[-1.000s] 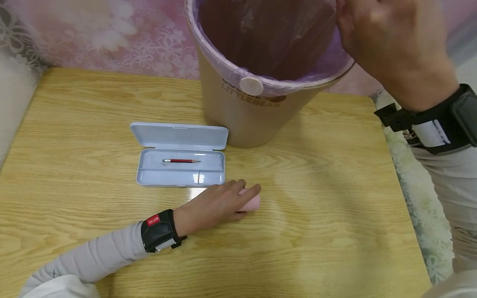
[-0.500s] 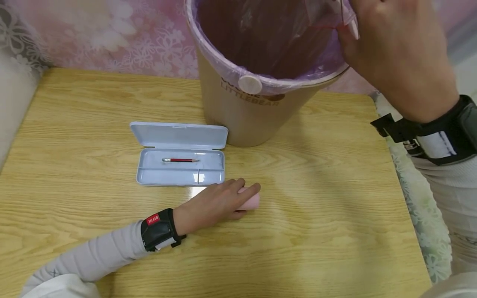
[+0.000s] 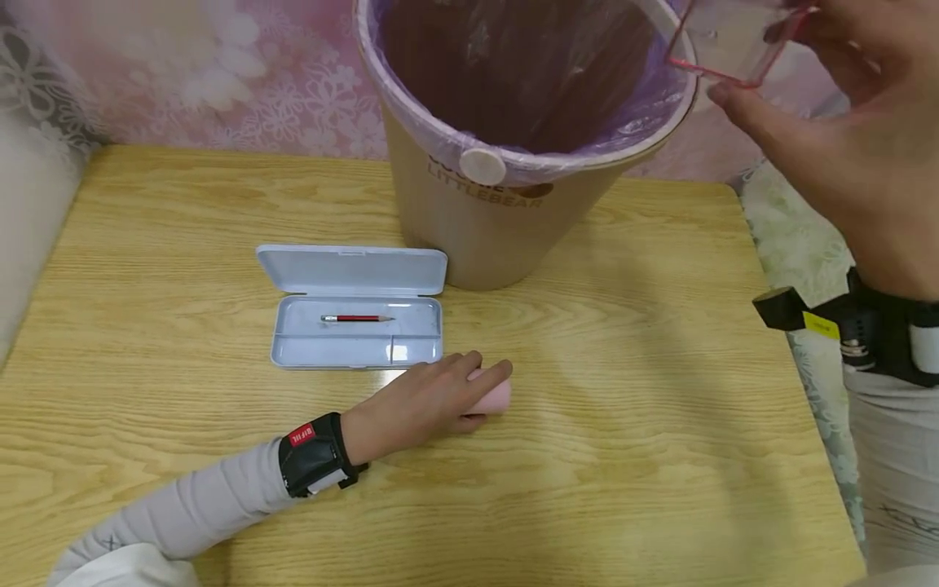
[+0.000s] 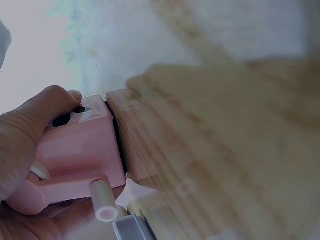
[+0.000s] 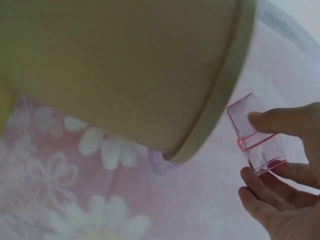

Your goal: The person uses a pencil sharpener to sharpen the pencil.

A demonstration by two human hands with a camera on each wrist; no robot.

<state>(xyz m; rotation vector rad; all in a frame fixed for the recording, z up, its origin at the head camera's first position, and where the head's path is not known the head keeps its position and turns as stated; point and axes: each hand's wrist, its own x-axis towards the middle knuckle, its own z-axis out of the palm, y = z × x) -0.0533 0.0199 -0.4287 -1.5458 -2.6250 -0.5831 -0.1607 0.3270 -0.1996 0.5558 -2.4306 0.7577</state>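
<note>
My left hand (image 3: 425, 403) rests on the table and grips a pink hand-crank pencil sharpener (image 3: 495, 397). In the left wrist view the thumb lies over its top, and the sharpener's crank with a pale handle (image 4: 104, 201) shows below. Beside the bin's rim, at upper right, my right hand (image 3: 873, 139) pinches a clear pink-tinted box (image 5: 257, 135), which looks like the sharpener's shavings drawer. The thumb is on one side of it, the fingers on the other. It is tilted; whether anything lies inside cannot be made out.
A tall beige bin (image 3: 469, 220) with a purple liner (image 3: 645, 114) stands at the back of the wooden table (image 3: 623, 456). In front of it lies an open light-blue pencil case (image 3: 355, 269), a short red-and-black pencil (image 3: 357, 319) inside. A floral wall covering (image 3: 220, 81) is behind.
My right hand has moved right from over the bin's mouth to beside its rim and has turned, bringing the clear box into view. My left hand and the sharpener have stayed put.
</note>
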